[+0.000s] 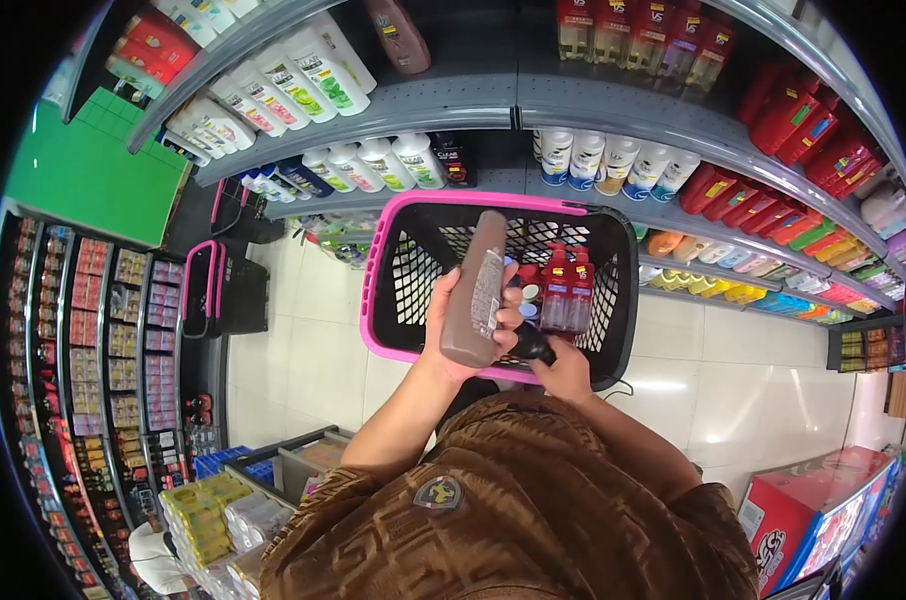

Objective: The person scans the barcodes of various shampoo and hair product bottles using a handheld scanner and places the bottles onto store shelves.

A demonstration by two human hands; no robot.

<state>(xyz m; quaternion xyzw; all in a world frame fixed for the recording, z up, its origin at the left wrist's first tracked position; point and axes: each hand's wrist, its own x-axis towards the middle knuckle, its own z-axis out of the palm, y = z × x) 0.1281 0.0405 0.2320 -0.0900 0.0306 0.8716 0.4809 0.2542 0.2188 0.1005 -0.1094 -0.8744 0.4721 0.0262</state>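
My left hand (448,325) is wrapped round a brownish-pink bottle (478,290), which is tilted above the left half of a black basket with a pink rim (373,275). At the near side of the basket, my right hand (563,370) is closed on a dark bottle (531,344); its fingers are partly hidden. Two red-capped pump bottles (568,295) stand in the basket's right half. Beside them are other containers, partly covered by my left hand's fingers.
Shelves (453,120) of shampoo bottles curve across the far side. Another black basket (238,287) sits at the left, near racks of packaged goods (128,340). Stacked cans (203,520) are at the lower left, a red chest (813,500) at the lower right.
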